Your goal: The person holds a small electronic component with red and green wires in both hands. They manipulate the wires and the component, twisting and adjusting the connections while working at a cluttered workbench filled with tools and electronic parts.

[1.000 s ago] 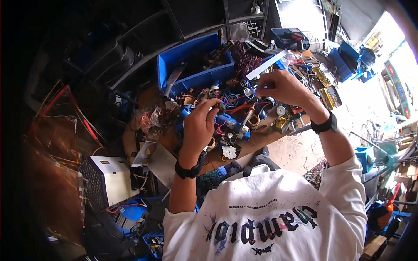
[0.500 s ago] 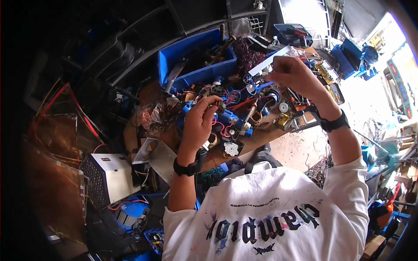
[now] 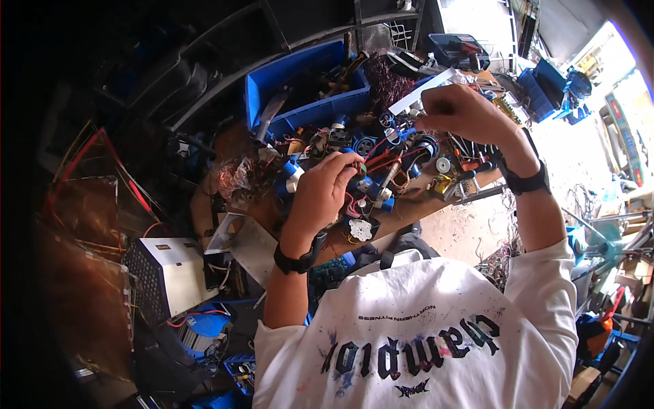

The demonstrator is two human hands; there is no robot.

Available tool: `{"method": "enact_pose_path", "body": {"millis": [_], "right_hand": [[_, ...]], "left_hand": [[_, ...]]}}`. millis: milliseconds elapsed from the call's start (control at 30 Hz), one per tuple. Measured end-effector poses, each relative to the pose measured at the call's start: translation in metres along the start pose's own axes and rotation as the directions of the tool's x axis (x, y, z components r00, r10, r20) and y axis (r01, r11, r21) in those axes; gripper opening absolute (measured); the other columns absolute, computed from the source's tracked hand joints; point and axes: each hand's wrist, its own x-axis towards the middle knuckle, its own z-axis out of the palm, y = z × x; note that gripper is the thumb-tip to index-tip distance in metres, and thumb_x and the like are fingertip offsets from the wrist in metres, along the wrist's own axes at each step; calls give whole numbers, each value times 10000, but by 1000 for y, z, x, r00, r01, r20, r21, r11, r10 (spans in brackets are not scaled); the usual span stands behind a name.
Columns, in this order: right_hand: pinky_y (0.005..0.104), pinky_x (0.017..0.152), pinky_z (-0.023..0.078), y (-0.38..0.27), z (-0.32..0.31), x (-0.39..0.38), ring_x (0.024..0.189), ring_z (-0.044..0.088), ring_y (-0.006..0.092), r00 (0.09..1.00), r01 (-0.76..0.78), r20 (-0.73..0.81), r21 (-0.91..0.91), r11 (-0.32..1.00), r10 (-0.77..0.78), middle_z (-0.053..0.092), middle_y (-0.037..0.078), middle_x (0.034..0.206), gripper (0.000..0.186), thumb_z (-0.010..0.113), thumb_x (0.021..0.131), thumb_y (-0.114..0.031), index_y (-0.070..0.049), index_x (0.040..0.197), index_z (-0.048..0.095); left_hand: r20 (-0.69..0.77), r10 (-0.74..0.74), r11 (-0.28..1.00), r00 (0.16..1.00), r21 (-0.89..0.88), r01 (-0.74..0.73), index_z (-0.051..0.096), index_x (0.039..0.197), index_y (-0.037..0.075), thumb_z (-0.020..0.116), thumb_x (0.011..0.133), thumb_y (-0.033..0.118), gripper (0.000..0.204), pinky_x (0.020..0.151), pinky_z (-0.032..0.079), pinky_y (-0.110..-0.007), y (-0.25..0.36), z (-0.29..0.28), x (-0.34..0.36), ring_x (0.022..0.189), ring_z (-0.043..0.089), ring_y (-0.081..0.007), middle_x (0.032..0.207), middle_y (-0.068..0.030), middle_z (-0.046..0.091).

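Observation:
My left hand (image 3: 320,193) is closed in a pinch around a small, dark greenish round part (image 3: 361,169), partly hidden by the fingertips. Above the far side of the bench, my right hand (image 3: 464,117) is curled with thumb and fingers together; whatever it may hold is too small to make out. Between the hands lie a metal rod-like piece (image 3: 390,175), a black ring-shaped part (image 3: 428,144) and red wires. A blue and white cylindrical part (image 3: 291,176) rests beside my left hand. Nearer to me is a round white perforated part (image 3: 360,230).
A blue bin (image 3: 306,114) with metal scraps stands at the back of the cluttered wooden bench (image 3: 402,217). A white strip (image 3: 419,94) lies beyond my right hand. Several hand tools (image 3: 470,160) lie at the right. A white perforated metal case (image 3: 174,273) stands low on the left.
My left hand has moved slightly to the right, with the small round part still in its fingers. My right hand has shifted a little and its wrist has turned slightly.

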Motion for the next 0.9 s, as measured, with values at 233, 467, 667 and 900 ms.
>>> {"method": "enact_pose_path", "body": {"millis": [233, 467, 667, 900], "right_hand": [[204, 498, 329, -48, 2, -3, 547, 390, 34, 974, -226, 145, 540, 811, 175, 403, -72, 623, 277, 638, 936, -264, -73, 782, 508], [218, 494, 346, -23, 6, 2, 599, 412, 27, 982, -190, 104, 629, 754, 160, 416, -71, 679, 232, 619, 950, -212, -77, 795, 512], [220, 498, 351, -14, -13, 5, 594, 406, 12, 992, -113, 56, 21, 993, 111, 402, -76, 641, 247, 678, 911, -245, -75, 817, 526], [218, 497, 364, -21, -7, 0, 525, 369, 33, 985, -174, 130, 796, 579, 116, 356, -83, 601, 192, 616, 946, -227, -42, 967, 572]], "left_hand": [[-277, 96, 919, 956, 394, 22, 620, 1059, 75, 583, 915, 91, 149, 692, 517, -383, -7, 4, 4, 827, 649, -328, 943, -114, 660], [-323, 86, 912, 943, 406, 56, 621, 1074, 68, 589, 915, 100, 166, 697, 520, -377, -18, 1, 4, 836, 652, -325, 961, -119, 665], [-253, 83, 937, 964, 348, 10, 620, 1049, 66, 576, 919, 89, 139, 690, 516, -382, -20, 9, -1, 845, 647, -327, 948, -115, 658], [-264, 140, 915, 954, 402, -23, 613, 1038, 71, 571, 920, 89, 127, 677, 512, -387, -14, 4, 5, 831, 641, -330, 930, -113, 652]]}}
